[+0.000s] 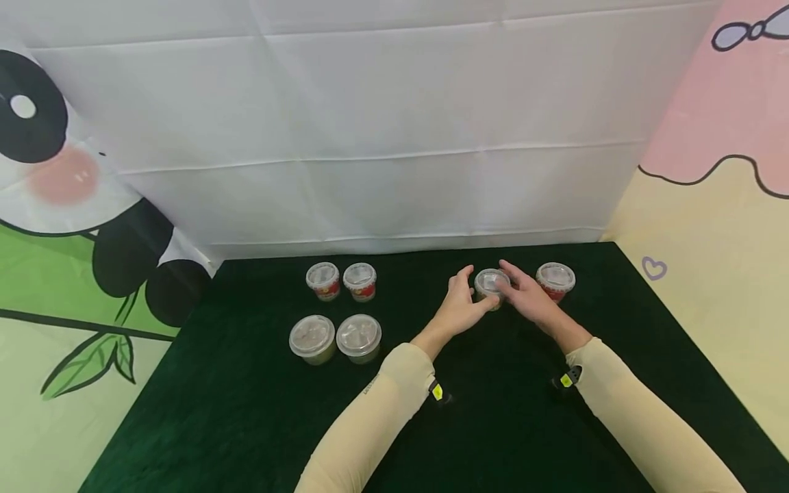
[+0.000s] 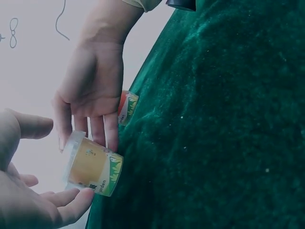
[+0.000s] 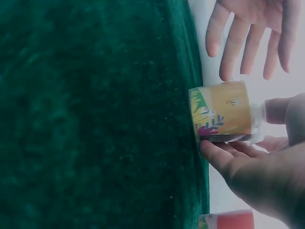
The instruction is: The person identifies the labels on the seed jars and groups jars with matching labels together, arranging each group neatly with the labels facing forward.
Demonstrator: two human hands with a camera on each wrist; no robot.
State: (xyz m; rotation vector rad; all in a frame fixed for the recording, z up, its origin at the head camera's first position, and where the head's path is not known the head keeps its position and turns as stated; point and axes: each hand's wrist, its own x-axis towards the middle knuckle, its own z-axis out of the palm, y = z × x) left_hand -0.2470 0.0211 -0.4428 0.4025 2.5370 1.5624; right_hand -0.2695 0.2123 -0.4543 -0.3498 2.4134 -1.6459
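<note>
By the counter's (image 1: 493, 438) far right, the right hand (image 1: 529, 296) pinches a yellow tub (image 3: 226, 109); the left hand (image 1: 457, 308) spreads beside it. Looks light, slick, squeezable: I'd cradle it below the lid (image 1: 488, 275).

The amber-labelled cup (image 3: 228, 109) is patterned with green leaves (image 3: 198, 99) (a blue sprig (image 3: 218, 121) is included). The rightmost cup (image 1: 556, 279) is banded in red, its blurred base apparently green. The tablecloth (image 1: 203, 404) is coloured dark green, the sleeves (image 1: 370, 426) pale cream.
</note>
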